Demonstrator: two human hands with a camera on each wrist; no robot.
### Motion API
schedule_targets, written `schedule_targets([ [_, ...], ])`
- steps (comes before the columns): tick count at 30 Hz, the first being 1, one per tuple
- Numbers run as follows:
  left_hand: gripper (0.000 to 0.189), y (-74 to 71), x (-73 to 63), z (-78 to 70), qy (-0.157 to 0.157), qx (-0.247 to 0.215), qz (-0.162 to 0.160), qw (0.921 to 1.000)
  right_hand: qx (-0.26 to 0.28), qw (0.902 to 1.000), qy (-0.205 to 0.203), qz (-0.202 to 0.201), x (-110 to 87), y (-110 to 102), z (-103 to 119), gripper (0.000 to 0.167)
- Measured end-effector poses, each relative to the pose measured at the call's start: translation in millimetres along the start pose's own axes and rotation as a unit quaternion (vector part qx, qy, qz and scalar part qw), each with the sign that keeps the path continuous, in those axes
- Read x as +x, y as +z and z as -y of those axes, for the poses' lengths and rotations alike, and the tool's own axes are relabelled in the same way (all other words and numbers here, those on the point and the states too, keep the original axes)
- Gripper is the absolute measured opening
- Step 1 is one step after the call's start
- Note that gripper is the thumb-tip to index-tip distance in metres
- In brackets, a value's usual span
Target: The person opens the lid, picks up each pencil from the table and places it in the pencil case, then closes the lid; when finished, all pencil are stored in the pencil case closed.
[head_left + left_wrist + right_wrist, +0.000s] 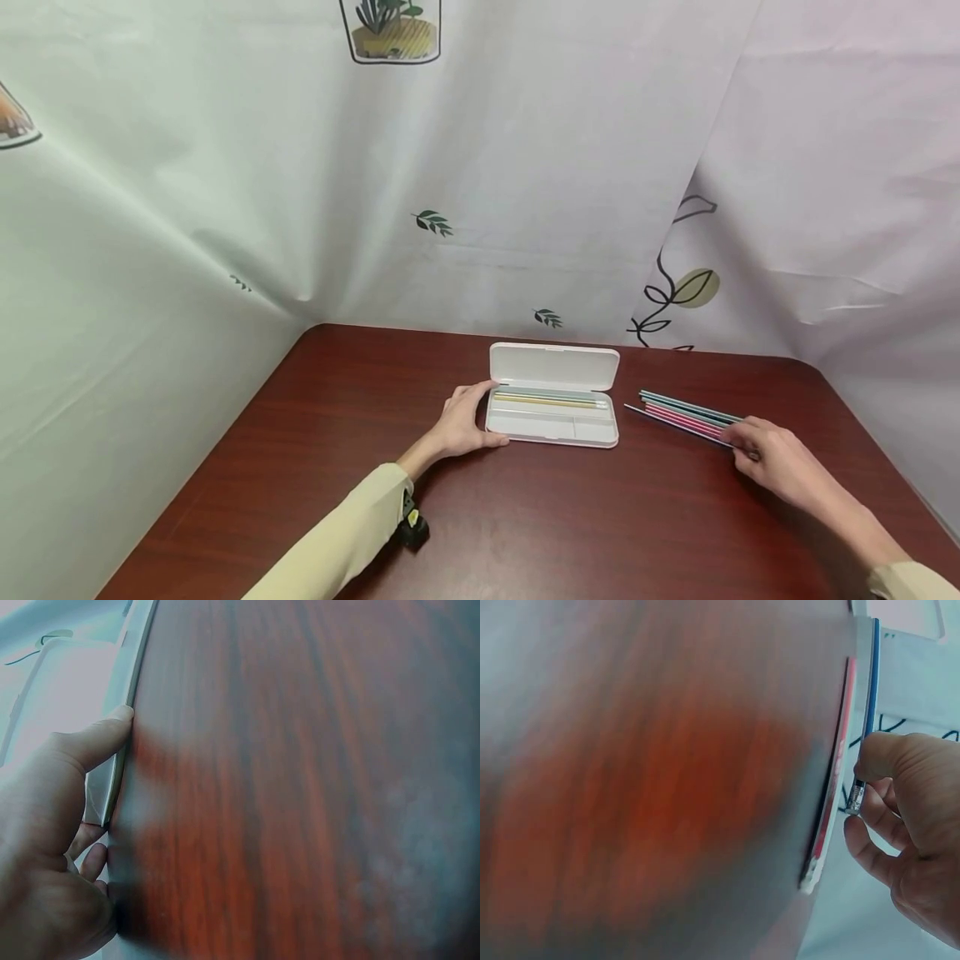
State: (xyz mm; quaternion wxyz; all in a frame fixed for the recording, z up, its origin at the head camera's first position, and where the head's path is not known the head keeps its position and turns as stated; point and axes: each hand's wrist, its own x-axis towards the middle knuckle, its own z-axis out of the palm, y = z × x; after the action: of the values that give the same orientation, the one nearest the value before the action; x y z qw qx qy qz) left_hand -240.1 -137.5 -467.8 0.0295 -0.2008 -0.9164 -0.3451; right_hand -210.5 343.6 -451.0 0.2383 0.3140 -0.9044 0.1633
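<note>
A white pencil case lies open, its lid tilted up at the back. Several pencils, one of them yellow, lie in its rear compartment; the front compartments hold nothing visible. My left hand grips the case's left end, thumb at the front edge and fingers toward the back. Right of the case, my right hand pinches a blue pencil near its eraser end. Pink pencils and teal pencils lie beside it, their right ends partly hidden by the hand.
The dark red wooden table ends against a hanging pale cloth printed with leaves. A black device is strapped at my left wrist.
</note>
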Motion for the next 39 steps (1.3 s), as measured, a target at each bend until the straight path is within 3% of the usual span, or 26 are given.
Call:
schedule_targets([
  [12,0.09,1.2,-2.6,-0.9,-0.001,-0.008,0.001,1.0,0.014,0.9993,-0.033,0.0,27.4,6,14,0.036],
  [27,0.09,2.3,-4.0,0.5,-0.002,-0.008,-0.006,0.9999,0.053,0.9956,-0.074,0.023,69.7,28,43,0.033],
  [39,0.09,0.4,-2.5,-2.3,0.004,-0.005,-0.009,0.9999,0.063,0.994,-0.059,0.068,95.3,43,63,0.027],
])
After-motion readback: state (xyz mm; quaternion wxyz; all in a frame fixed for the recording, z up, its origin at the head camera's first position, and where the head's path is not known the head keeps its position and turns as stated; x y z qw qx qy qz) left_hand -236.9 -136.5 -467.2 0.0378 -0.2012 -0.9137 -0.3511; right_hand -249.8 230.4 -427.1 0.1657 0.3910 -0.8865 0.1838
